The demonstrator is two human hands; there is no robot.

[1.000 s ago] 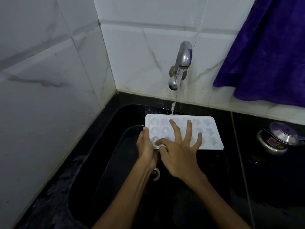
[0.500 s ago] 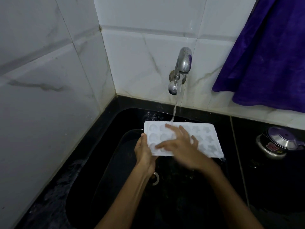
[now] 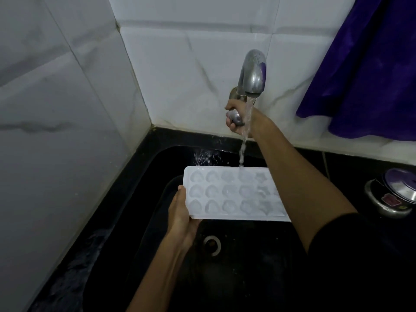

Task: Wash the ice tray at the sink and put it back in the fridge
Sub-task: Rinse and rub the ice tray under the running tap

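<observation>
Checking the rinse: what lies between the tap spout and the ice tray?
Head view: only the stream of water, falling from the spout past the right hand onto the tray.

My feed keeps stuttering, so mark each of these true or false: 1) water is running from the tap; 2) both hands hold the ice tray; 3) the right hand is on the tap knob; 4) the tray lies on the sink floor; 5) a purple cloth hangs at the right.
1) True: water falls from the tap onto the ice tray.
2) False: only the left hand holds it.
3) True: the right hand grips the tap knob.
4) False: it is held above the sink.
5) True: purple cloth.
</observation>
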